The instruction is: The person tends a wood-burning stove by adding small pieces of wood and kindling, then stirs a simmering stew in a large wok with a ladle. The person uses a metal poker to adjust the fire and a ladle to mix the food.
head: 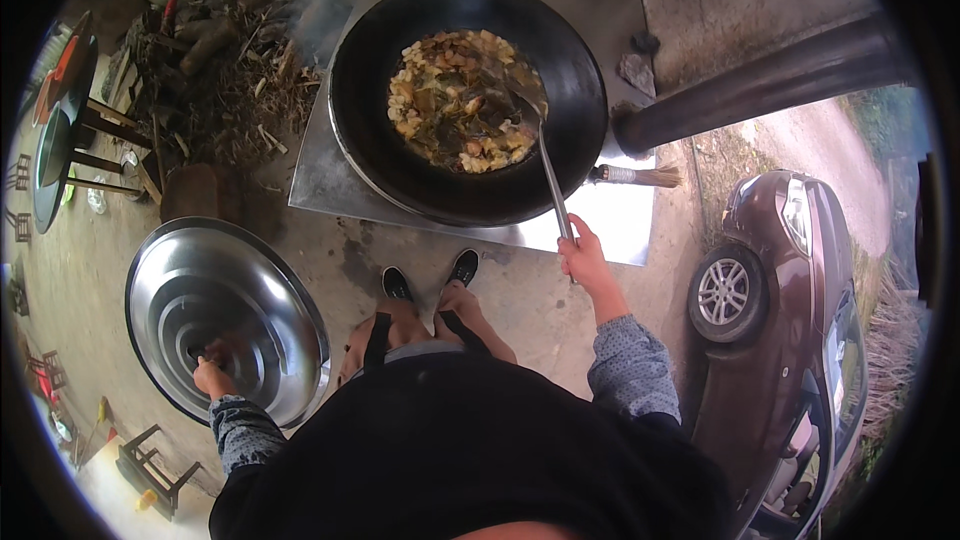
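Note:
A large black wok [577, 82] sits on a metal-topped stove [330, 184]. Inside it lies a mix of food [450, 109] with pale pieces, brown pieces and dark green leaves in liquid. My right hand [583, 255] grips the handle of a long metal spatula [553, 180], whose head is partly sunk in the right side of the food. At the lower left my left hand [213, 377] holds a big shiny metal wok lid [232, 292] by its central knob, away from the wok. The lid is tilted, and my fingers partly hide the knob.
A bristle brush [637, 175] rests on the stove's right edge, near a dark pipe [757, 90]. Firewood and dry twigs [225, 67] are heaped left of the stove. A brown car [780, 330] stands at right, a stool [154, 469] at lower left, round tables [56, 157] farther left.

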`<move>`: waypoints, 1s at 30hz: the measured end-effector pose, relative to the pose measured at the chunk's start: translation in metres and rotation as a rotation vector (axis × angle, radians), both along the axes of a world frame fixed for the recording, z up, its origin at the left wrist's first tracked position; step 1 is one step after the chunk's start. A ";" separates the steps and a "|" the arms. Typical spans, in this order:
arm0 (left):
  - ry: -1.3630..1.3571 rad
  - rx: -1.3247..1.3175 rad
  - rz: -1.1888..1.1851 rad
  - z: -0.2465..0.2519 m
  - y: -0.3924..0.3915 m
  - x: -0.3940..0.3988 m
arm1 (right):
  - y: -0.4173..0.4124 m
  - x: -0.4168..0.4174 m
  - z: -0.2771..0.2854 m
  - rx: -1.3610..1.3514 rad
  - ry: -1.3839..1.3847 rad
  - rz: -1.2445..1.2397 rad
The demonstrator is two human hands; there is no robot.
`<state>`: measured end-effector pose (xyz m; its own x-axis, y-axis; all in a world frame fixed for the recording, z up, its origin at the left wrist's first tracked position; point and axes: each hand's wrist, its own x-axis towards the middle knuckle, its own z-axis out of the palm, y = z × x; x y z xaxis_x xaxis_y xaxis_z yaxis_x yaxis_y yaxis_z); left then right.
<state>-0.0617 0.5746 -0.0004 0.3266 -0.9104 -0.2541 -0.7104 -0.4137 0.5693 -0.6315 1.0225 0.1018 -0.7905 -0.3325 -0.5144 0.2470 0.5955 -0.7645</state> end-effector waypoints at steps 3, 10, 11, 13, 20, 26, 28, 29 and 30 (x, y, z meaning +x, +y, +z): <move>-0.246 -0.026 -0.130 0.004 0.006 -0.001 | 0.002 -0.004 0.000 0.030 0.014 0.061; 0.085 0.019 0.117 0.004 0.020 -0.013 | 0.034 -0.001 0.018 0.032 -0.055 0.155; 0.131 0.019 0.130 0.005 0.024 -0.014 | 0.036 -0.001 0.024 0.047 -0.064 0.155; 0.150 0.014 0.138 0.006 0.031 -0.020 | 0.039 -0.002 0.035 0.080 -0.074 0.151; 0.131 0.060 0.196 0.008 0.038 -0.021 | 0.058 0.001 0.065 0.312 0.353 0.498; 0.085 0.016 0.169 -0.001 0.036 -0.010 | 0.056 -0.002 0.080 0.590 0.388 0.695; 0.054 0.002 0.151 -0.002 0.036 -0.010 | 0.047 -0.005 0.079 0.682 0.439 0.764; 0.026 0.000 0.140 -0.004 0.035 -0.007 | 0.041 -0.006 0.078 0.717 0.447 0.779; -0.001 -0.003 0.127 -0.004 0.034 -0.008 | 0.035 -0.008 0.076 0.752 0.455 0.791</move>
<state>-0.0692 0.6089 -0.0044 0.4396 -0.8624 -0.2510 -0.6532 -0.4988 0.5697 -0.6392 1.0577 0.1773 -0.6618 -0.5455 -0.5142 -0.5969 0.7984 -0.0788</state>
